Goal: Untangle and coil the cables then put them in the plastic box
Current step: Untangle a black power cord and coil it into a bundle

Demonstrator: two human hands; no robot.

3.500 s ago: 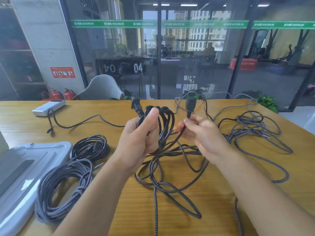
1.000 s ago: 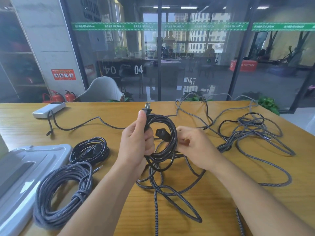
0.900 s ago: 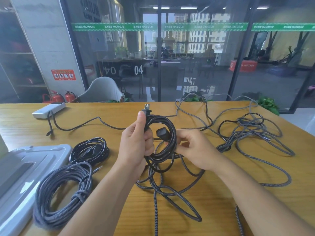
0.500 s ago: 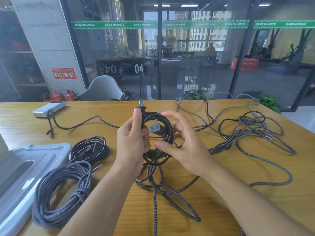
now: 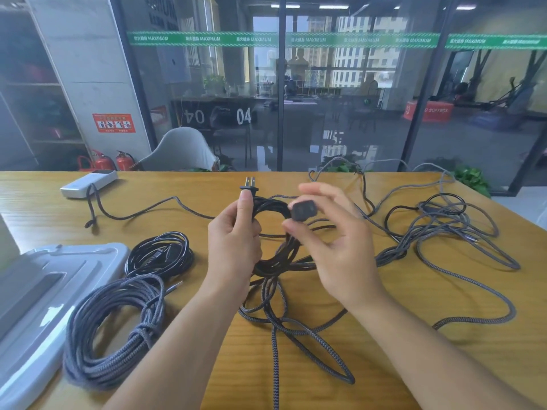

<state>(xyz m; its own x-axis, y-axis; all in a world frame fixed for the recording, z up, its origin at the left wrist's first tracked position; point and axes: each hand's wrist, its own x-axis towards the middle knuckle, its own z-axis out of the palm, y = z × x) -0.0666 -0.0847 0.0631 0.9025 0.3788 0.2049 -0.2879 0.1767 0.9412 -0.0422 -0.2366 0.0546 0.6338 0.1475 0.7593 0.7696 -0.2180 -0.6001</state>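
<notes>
- Far left: shelving, a grey pillar with a red sign, fire extinguishers.
- On the wooden tabletop, the plastic box lid, a grey braided coil, a small black coil.
- Left hand grips the black cable coil, plug prongs up.
- Right hand pinches its black connector.
- Right: tangled grey cables; glass wall behind.

Loose grey braided cables sprawl over the wooden desk at right; two coiled bundles block the way to the grey plastic box at left.
</notes>
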